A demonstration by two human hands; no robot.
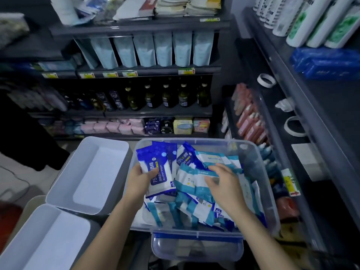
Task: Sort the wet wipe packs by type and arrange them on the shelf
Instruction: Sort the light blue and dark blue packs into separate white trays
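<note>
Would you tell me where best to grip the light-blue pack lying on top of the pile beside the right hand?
Probably from above with the open right hand: the light-blue pack lies nearly flat, face up, atop the pile in the bin. Pinch across its narrow width, thumb on one long edge, fingers on the other.

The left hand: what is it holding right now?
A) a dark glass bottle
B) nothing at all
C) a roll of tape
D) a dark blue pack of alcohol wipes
D: the left hand has its thumb and fingers curled round a dark blue alcohol wipes pack, held up over the clear bin of mixed packs.
</note>
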